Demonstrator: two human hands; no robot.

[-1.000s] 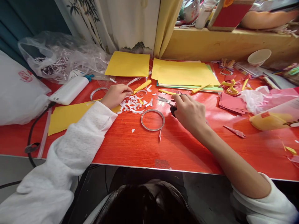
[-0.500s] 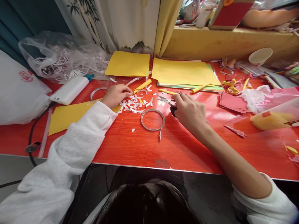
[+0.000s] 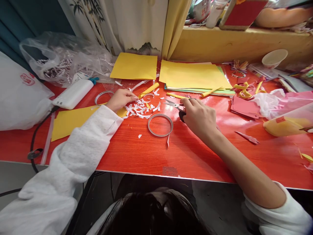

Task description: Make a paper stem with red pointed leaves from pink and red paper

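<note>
My left hand [image 3: 121, 99] is closed, its fingertips pinching at the lower end of a rolled yellow paper tube [image 3: 149, 89]. Just in front of those fingers lies a heap of white paper scraps [image 3: 139, 109]. My right hand [image 3: 199, 112] grips a pair of scissors [image 3: 173, 104] by the black handles. Their blades point left, slightly apart, above the table. Between the hands a roll of narrow tape [image 3: 160, 134] lies flat with its loose end trailing. Another tape roll [image 3: 96, 99] is partly behind my left hand. A yellow strip of paper [image 3: 70, 122] lies under my left forearm.
Stacked yellow sheets [image 3: 193, 74] and a single yellow sheet [image 3: 134, 67] lie at the back of the red table [image 3: 137, 156]. Thin yellow rolls [image 3: 176, 95] rest before the stack. A white power strip [image 3: 75, 93] and plastic bags stand left; pink paper [image 3: 244, 107] and a cup [image 3: 274, 58] are right.
My left fingertips have shifted very slightly to the left. The scissors and my right hand have hardly moved.
</note>
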